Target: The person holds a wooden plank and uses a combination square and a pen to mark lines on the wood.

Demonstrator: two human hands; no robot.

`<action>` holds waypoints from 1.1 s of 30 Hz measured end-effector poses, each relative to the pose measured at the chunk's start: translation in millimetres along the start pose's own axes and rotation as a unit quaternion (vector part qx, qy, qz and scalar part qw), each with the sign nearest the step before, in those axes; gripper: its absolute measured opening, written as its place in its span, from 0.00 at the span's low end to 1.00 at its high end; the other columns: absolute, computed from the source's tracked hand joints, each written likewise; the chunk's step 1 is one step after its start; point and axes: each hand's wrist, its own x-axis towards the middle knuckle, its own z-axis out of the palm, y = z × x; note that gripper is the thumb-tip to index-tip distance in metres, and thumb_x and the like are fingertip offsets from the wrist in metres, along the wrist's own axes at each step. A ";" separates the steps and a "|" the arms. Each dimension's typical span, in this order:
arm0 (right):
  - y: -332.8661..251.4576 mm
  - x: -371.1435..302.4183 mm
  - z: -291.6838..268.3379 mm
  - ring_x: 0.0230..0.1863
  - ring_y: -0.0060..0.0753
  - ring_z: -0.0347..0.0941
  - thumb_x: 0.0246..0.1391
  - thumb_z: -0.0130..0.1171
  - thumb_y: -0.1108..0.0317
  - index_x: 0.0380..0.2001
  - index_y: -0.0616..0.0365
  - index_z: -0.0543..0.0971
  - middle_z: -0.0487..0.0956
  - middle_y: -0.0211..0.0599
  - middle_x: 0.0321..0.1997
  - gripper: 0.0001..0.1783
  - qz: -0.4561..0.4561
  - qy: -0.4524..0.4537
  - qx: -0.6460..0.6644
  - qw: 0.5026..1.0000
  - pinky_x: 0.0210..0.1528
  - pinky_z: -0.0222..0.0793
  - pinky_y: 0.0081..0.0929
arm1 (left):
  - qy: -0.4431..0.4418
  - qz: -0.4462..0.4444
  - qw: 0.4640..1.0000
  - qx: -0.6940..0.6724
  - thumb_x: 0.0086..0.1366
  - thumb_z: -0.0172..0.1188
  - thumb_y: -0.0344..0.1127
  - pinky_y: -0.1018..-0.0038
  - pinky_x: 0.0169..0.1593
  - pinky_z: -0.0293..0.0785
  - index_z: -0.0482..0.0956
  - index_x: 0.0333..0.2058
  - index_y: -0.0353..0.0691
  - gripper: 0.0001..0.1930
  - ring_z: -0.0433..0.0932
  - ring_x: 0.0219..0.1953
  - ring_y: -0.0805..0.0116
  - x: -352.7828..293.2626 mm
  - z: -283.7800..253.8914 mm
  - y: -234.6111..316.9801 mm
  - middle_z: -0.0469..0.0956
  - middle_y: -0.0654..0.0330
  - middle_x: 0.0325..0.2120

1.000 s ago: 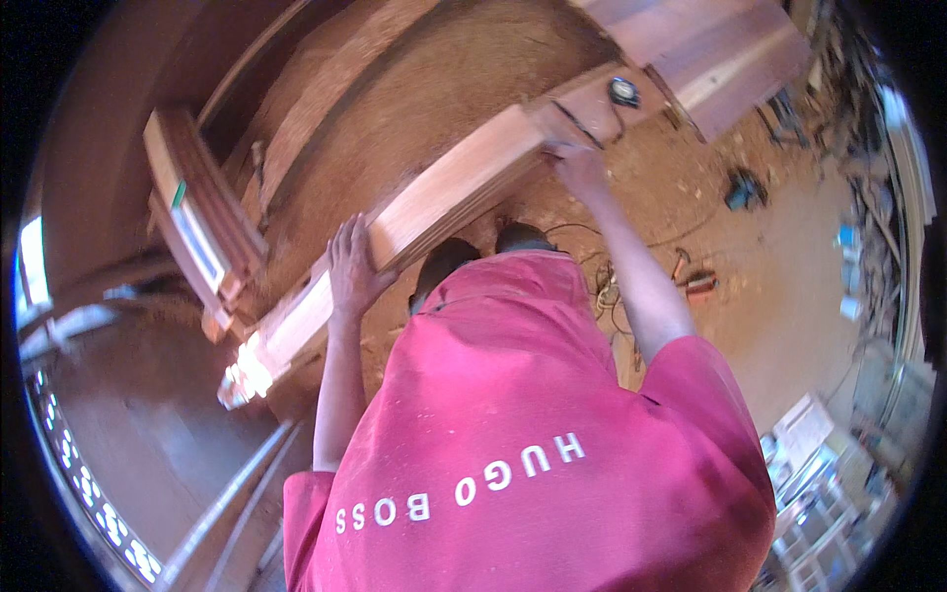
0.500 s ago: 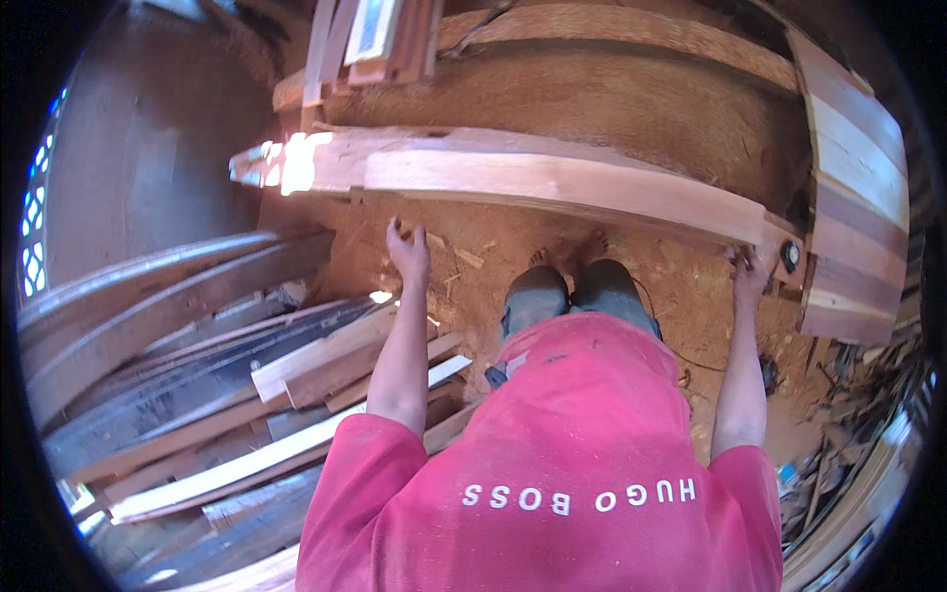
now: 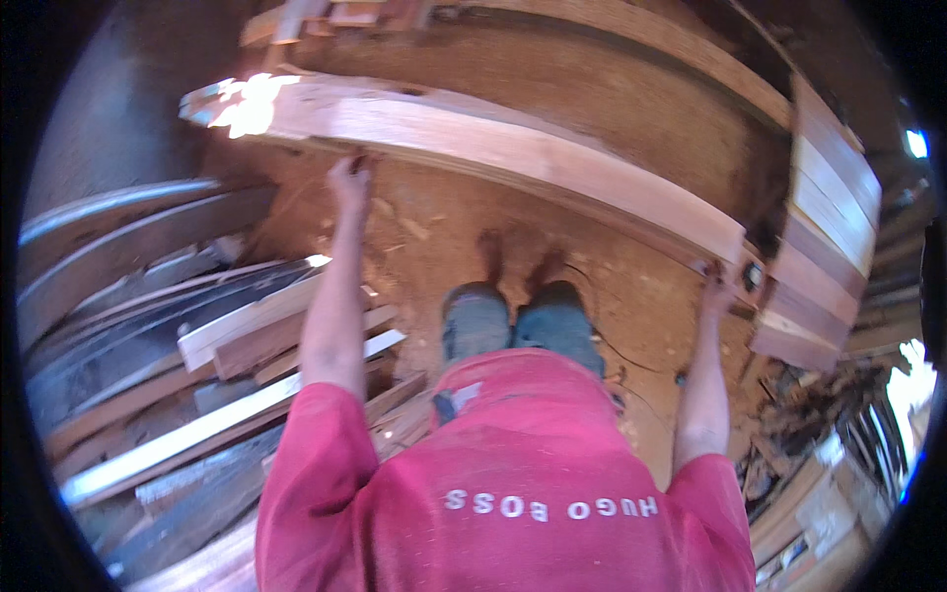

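Brown floor [image 3: 641, 296] lay beneath. Right hand [image 3: 720, 286] gripped long timber [image 3: 513, 153] near one end, fingers closed; left hand [image 3: 349, 185] at its near edge, fingers curled, hold unclear.

A workshop for wood
A heap of boards [image 3: 258, 347], a long plank [image 3: 513, 150] and little wood bits [image 3: 412, 227] on the brown floor [image 3: 646, 296] show it.

Long beam [image 3: 533, 158] — bare wood, planed-looking, smooth, soft sheen; glare at left end hides finish. Slatted panel [image 3: 819, 237] — wood strips, smooth-looking, faintly glossy. Far beam [image 3: 671, 44]: wood, matt, rougher-looking. Floor [image 3: 636, 296]: matt, dusty, gritty-looking, wood scraps strewn. Stacked planks [image 3: 261, 318]: wood, mostly matt; dark plank [image 3: 128, 345] shinier. Shirt [image 3: 552, 444]: matt cloth, softly creased. Trousers [image 3: 473, 321]: denim-like cloth, matt, worn-looking.
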 end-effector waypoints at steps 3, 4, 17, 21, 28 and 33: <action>-39.8 6.4 3.2 0.30 0.22 0.81 0.62 0.62 0.65 0.46 0.58 0.85 0.87 0.37 0.34 0.13 0.115 -0.035 0.002 0.993 0.29 0.77 0.23 | 0.035 0.037 0.997 0.060 0.64 0.69 0.41 0.69 0.30 0.67 0.83 0.31 0.29 0.16 0.66 0.26 0.75 0.9 -7.5 -18.4 0.77 0.63 0.20; -19.8 0.5 -3.5 0.31 0.22 0.82 0.62 0.62 0.65 0.45 0.59 0.85 0.87 0.37 0.34 0.13 0.054 -0.030 -0.006 0.998 0.28 0.78 0.23 | 0.020 0.035 0.997 0.069 0.64 0.69 0.41 0.70 0.31 0.67 0.84 0.32 0.29 0.16 0.67 0.27 0.76 0.7 4.8 -6.9 0.77 0.63 0.21; -55.9 -2.2 5.4 0.28 0.27 0.82 0.60 0.65 0.62 0.45 0.62 0.85 0.87 0.41 0.32 0.16 0.238 0.014 0.106 0.965 0.32 0.74 0.26 | -0.021 -0.032 0.999 -0.015 0.65 0.68 0.32 0.78 0.45 0.79 0.80 0.49 0.23 0.19 0.81 0.37 0.74 0.5 -1.7 5.8 0.85 0.55 0.38; -50.8 -2.9 10.0 0.27 0.25 0.81 0.58 0.66 0.63 0.42 0.63 0.85 0.86 0.41 0.30 0.14 0.209 0.044 0.101 0.972 0.30 0.74 0.25 | -0.011 -0.030 0.997 -0.074 0.64 0.69 0.32 0.79 0.44 0.78 0.81 0.47 0.23 0.18 0.81 0.37 0.75 0.0 0.5 10.1 0.85 0.54 0.37; -51.7 -2.2 12.5 0.31 0.24 0.84 0.61 0.64 0.64 0.43 0.63 0.85 0.85 0.32 0.29 0.13 0.217 0.028 0.131 0.967 0.26 0.76 0.22 | -0.015 -0.031 0.998 -0.060 0.65 0.67 0.30 0.78 0.46 0.78 0.79 0.50 0.22 0.19 0.81 0.38 0.73 -1.0 -4.8 11.5 0.84 0.53 0.39; -35.3 -4.5 14.3 0.33 0.24 0.84 0.61 0.64 0.65 0.45 0.64 0.84 0.86 0.34 0.31 0.14 0.229 0.011 0.136 0.964 0.26 0.75 0.19 | -0.023 -0.015 0.998 -0.057 0.66 0.65 0.28 0.76 0.48 0.80 0.77 0.51 0.21 0.18 0.81 0.40 0.71 -3.6 -1.0 19.4 0.83 0.52 0.41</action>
